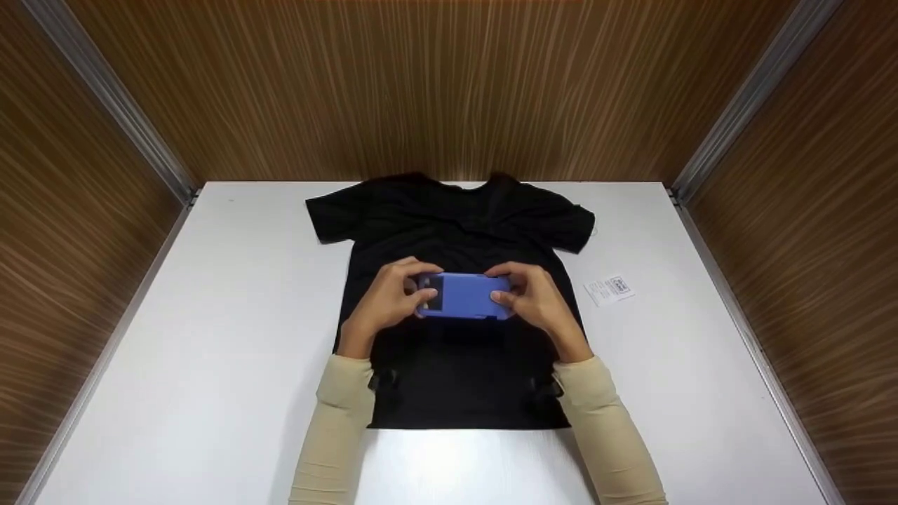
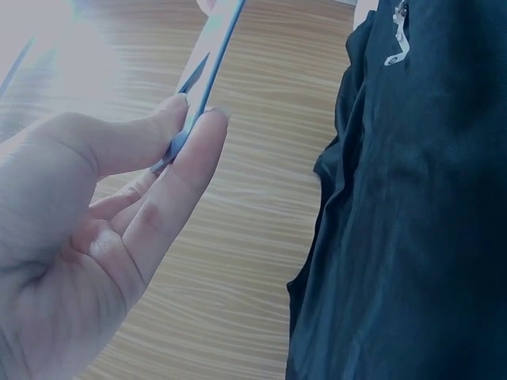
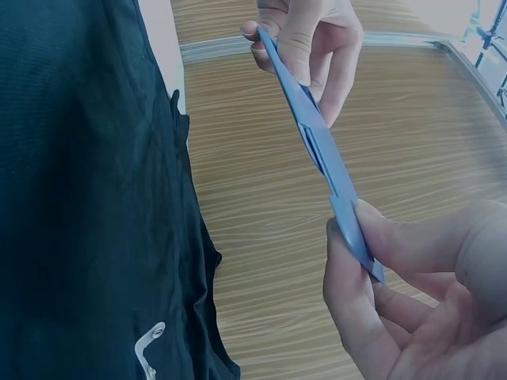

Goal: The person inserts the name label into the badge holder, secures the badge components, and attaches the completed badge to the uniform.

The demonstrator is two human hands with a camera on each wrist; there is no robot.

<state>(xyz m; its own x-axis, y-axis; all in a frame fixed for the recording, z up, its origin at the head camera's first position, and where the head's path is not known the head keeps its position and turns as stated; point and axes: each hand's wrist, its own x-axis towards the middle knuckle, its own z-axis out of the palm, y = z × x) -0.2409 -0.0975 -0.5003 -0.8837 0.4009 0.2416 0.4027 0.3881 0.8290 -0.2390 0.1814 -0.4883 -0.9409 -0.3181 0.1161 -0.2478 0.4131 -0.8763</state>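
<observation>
left hand (image 1: 391,296), right hand (image 1: 539,297): narrow pinches on blue case (image 1: 466,296)

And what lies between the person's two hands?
A flat blue case, held at one end by the left hand and at the other by the right hand; the head view shows it over the black T-shirt.

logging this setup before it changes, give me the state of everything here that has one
Blue item: raised above the shirt, held at both ends
Shirt: spread out, sleeves apart, creased toward the neck
Card: lying on the table right of the shirt, print facing up
Left hand: pinching the blue item's left end
Right hand: pinching its right end
</observation>
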